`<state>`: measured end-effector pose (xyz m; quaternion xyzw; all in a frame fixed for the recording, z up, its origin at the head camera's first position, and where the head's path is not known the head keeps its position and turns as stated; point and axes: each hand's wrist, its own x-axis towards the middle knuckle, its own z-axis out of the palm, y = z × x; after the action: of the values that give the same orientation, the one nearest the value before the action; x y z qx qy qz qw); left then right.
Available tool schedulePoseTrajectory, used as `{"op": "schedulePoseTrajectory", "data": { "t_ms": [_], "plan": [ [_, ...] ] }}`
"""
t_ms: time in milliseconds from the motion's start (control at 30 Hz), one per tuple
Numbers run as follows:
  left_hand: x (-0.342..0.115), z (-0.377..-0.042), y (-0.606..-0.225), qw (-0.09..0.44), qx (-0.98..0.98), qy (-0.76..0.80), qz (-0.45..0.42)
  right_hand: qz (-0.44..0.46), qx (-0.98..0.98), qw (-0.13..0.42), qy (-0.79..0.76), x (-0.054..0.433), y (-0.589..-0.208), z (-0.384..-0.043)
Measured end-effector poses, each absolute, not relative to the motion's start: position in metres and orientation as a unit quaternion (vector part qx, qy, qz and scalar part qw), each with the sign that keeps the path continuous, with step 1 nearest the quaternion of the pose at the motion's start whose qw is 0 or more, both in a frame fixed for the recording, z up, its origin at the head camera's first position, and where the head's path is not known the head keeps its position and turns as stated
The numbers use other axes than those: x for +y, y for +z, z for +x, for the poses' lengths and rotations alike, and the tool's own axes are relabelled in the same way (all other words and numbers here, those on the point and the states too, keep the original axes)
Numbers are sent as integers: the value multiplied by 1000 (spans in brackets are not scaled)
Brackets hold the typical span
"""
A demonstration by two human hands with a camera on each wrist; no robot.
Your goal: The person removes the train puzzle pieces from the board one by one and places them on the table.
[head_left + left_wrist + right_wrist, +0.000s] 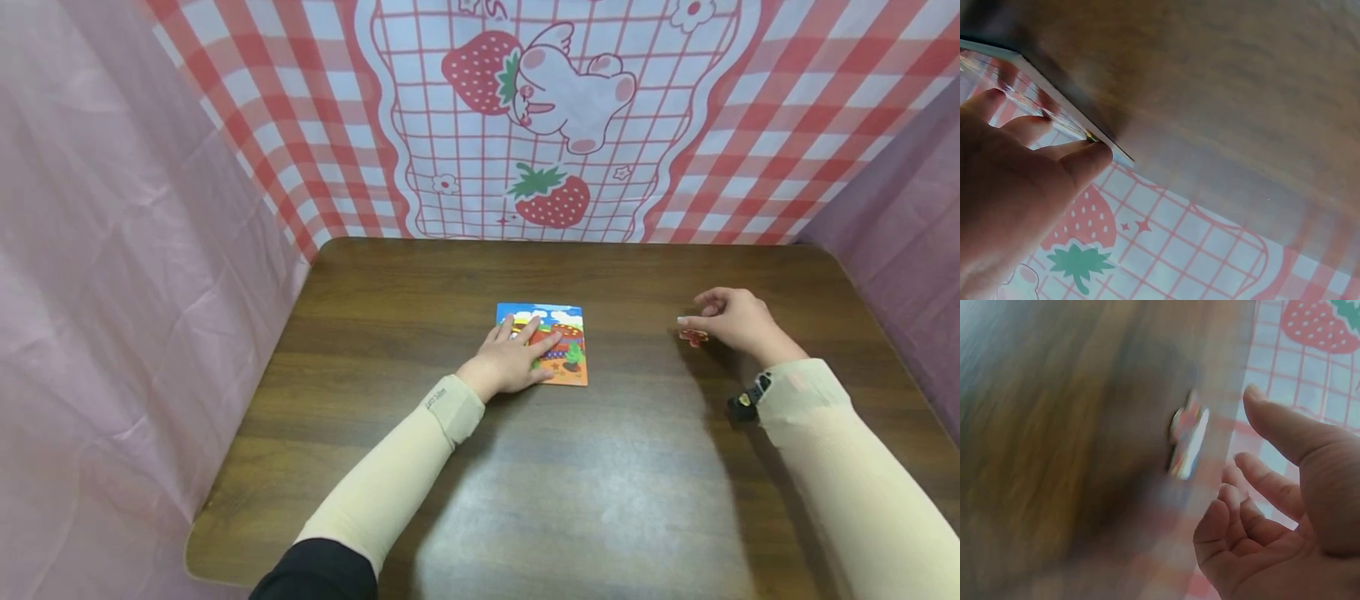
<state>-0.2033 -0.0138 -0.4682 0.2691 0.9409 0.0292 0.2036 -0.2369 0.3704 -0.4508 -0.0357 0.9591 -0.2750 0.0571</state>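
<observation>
My left hand (510,364) rests with spread fingers on a small, colourful rectangular picture board (573,377), which lies flat on the table. In the left wrist view its fingertips touch the board's glossy face (1022,78) near one edge. To the right, my right hand (738,323) hovers low beside a small red, irregularly shaped piece (693,337), perhaps a puzzle piece. In the right wrist view the glossy piece (1188,440) is on the table, apart from the fingers. That hand's thumb is extended and its fingers bend loosely, with nothing between them.
The brown wooden table (390,350) reaches back to a red-checked cloth (300,108) printed with strawberries. Pink curtains (127,250) hang at both sides. A small black device (742,406) is strapped at the right wrist.
</observation>
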Motion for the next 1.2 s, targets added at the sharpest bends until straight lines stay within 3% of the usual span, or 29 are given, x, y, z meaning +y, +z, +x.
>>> {"op": "schedulePoseTrajectory", "data": {
  "t_ms": [167, 900, 1200],
  "plan": [
    [-17, -207, -463, 199, 940, 53, 273, -44, 955, 37, -292, 347, -443, -238],
    [-32, -213, -469, 214, 959, 54, 179, -121, 935, 84, -321, 205, -455, -252],
    [-31, -214, -471, 224, 958, 52, 170, -138, 948, 87, -272, 171, -465, -254]
  ]
}}
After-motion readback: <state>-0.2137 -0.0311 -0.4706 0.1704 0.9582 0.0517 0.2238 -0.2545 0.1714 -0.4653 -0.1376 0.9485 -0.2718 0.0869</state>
